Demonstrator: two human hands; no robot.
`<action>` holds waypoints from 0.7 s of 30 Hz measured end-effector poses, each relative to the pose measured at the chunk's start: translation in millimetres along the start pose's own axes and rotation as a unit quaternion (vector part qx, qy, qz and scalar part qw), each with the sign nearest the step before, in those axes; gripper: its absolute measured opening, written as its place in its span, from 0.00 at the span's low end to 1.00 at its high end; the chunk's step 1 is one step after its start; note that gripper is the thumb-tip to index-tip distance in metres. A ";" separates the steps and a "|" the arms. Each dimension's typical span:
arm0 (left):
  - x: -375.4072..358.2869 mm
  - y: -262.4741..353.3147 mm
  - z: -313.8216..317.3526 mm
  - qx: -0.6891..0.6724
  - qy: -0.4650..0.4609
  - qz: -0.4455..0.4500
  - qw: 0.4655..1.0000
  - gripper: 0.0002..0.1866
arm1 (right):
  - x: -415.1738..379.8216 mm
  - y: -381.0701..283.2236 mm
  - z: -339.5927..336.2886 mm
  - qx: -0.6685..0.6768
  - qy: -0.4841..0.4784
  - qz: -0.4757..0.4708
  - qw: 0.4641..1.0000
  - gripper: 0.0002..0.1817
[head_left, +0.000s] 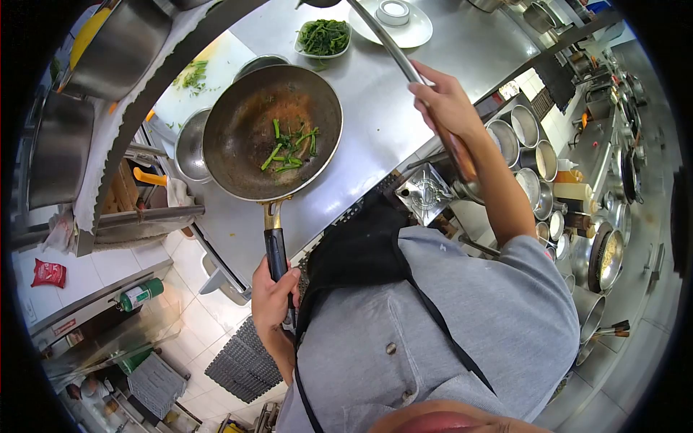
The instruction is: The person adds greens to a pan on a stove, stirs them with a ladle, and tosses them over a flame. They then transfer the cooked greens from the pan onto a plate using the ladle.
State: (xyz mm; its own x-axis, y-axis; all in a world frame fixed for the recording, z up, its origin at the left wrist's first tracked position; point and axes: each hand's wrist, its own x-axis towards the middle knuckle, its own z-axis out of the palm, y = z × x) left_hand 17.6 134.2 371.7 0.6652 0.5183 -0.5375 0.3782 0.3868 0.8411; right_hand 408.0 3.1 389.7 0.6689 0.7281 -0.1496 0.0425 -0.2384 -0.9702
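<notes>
My left hand (274,294) is closed around the black handle of a frying pan (238,155), which is tilted so its inside faces me. A few cut green stems and leaves (289,148) lie in the brown-stained pan. My right hand (445,101) grips the long metal shaft of a ladle (390,45), whose wooden end (462,160) runs back along my forearm. The ladle's head is partly cut off at the top edge. Beyond the pan, a square white bowl (324,37) holds cooked greens, with a white plate (415,29) bearing a small white dish to its right.
The steel counter (375,130) runs under these things. A metal bowl (191,148) and a white cutting board (216,54) with chopped green bits are at the left. Large pots (130,50) stand on a shelf at upper left. Several metal containers (523,126) line the right side.
</notes>
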 end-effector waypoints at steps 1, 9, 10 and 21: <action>-0.2 0.5 0.6 0.004 0.008 0.000 1.000 0.09 | -14.8 -6.8 -3.5 0.001 0.000 0.002 1.000 0.30; 12.9 11.4 5.6 0.047 0.020 0.002 0.999 0.11 | -85.1 -5.9 -14.1 0.035 -0.113 0.054 0.992 0.31; 17.6 8.5 3.1 0.054 0.003 0.010 0.999 0.10 | -86.1 -4.4 -14.1 -0.015 -0.126 0.065 0.990 0.33; 46.0 31.8 3.7 0.237 0.054 0.080 0.967 0.12 | -109.8 17.8 -62.7 -0.528 -0.189 -0.182 0.808 0.38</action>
State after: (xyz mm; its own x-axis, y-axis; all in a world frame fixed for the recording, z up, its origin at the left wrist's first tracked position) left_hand 62.6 167.5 373.9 0.6782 0.6291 -0.3799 0.5451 -0.0840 0.8341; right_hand 381.7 -121.4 400.8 0.2031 0.9703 -0.1315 0.9281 -0.2336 -0.2901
